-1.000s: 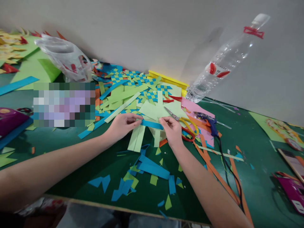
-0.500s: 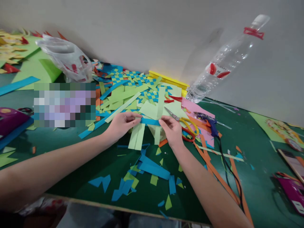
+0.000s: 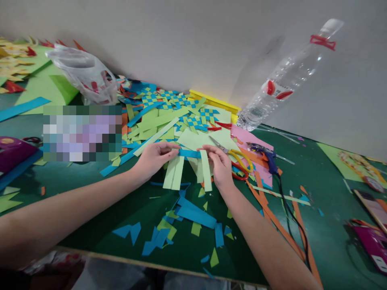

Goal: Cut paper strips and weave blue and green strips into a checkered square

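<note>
A blue paper strip stretches between my two hands, just above the table. My left hand pinches its left end, where two pale green paper strips hang down side by side. At the other end my right hand has its thumb and fingers closed at the fold of another pale green strip, which now drapes down over the blue one. Part of a further green strip shows behind it. Scissors with yellow and red handles lie beside my right hand, on a pale green sheet.
Blue and green woven paper pieces pile up behind. A clear bottle leans at the wall; a glue gun with its cable lies right. Blue and green scraps litter the front. A plastic bag stands back left.
The pale green strip at my right hand stood upward before; now it is folded down in front of the blue strip. My left hand has hardly moved.
</note>
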{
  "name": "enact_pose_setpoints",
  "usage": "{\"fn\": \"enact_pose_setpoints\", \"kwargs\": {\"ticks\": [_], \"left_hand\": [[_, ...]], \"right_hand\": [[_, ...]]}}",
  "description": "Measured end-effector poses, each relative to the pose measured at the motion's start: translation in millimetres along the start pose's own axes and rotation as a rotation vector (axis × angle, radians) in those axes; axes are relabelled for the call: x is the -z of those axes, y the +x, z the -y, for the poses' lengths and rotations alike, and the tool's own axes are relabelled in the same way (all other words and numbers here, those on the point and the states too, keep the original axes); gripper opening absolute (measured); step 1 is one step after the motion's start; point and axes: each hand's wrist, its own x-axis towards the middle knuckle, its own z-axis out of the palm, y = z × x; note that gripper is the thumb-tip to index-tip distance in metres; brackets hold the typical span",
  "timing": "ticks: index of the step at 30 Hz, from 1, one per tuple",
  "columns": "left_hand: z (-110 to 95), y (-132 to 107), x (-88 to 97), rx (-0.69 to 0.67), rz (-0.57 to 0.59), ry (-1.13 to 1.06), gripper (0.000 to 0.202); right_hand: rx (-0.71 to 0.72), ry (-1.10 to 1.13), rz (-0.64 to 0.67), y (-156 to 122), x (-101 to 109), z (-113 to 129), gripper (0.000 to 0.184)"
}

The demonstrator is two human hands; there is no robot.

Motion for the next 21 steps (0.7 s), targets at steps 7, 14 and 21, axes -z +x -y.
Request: {"fn": "enact_pose_setpoints", "kwargs": {"ticks": [7, 14, 21], "left_hand": [[-1.9, -0.1, -1.8, 0.032, -0.072, -0.055, 0.040], [-2.3, 0.4, -1.6, 0.034, -0.128, -0.149, 0.038], [0.9, 3.3, -1.7, 0.001, -0.164, -0.228, 0.035]], "right_hand": [[-0.075, 0.038, -0.007, -0.8, -3.3, 5.3, 0.037], [-0.105, 0.033, -0.062, 1.7, -3.5, 3.7, 0.051], [-0.193, -0.023, -0.024, 2.8, -2.5, 3.6, 0.053]]}}
